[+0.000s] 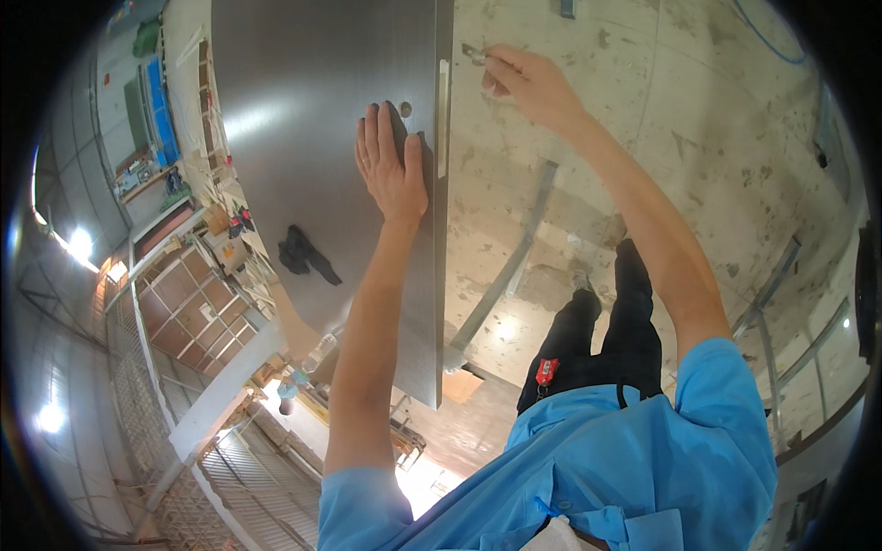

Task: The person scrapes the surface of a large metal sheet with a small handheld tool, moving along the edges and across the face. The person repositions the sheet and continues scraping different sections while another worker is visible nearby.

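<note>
My left hand [393,170] lies flat with fingers stretched on a brushed grey metal door panel [312,156]. Just beyond its fingertips is a small round hole [405,109] in the panel. A long pale strip [444,119] runs along the panel's right edge. To the right of that edge, apart from it, my right hand [525,84] pinches a small shiny metal piece [473,55]. What kind of part it is I cannot make out. A crumpled black cloth or glove [305,255] rests on the panel, left of my left forearm.
Grey metal bars [514,266] lie on the stained pale floor [588,184] near my feet. More metal framing [781,275] stands at the right. A clear plastic bottle [320,352] is past the panel's near end. A blue hose [772,46] curves at the far right.
</note>
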### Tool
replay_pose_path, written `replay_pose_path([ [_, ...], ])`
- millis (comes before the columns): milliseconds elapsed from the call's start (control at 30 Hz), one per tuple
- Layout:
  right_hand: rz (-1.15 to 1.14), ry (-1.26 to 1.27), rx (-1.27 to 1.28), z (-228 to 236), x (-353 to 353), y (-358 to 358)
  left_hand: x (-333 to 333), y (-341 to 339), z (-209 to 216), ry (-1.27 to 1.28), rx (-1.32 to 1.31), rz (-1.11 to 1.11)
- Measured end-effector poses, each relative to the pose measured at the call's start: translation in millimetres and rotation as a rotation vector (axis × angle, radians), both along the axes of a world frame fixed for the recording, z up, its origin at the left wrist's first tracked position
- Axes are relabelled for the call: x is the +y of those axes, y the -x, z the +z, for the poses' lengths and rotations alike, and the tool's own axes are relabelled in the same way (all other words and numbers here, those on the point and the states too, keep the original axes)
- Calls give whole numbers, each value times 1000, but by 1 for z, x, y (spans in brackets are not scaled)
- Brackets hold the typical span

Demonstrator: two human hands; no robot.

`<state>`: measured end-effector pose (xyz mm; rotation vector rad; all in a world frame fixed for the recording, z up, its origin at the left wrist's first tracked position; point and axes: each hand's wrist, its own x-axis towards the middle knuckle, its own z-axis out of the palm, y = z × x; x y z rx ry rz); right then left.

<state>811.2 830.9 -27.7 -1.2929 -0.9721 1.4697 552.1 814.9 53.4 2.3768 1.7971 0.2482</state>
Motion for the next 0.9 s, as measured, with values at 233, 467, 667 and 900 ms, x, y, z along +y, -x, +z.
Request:
replay_pose_path([
  [233,-63,-46,28,-4,-22,-3,1,1,-2,-6,1,5],
  [467,-5,86,231,-11,-34,-13,1,0,-1,-6,5,-1],
  [667,123,-355,-833,-12,-14,-26,1,0,-1,-16,-7,-2],
  [900,75,-632,-965,-10,14,-26,2,1,-2,-3,-13,9],
])
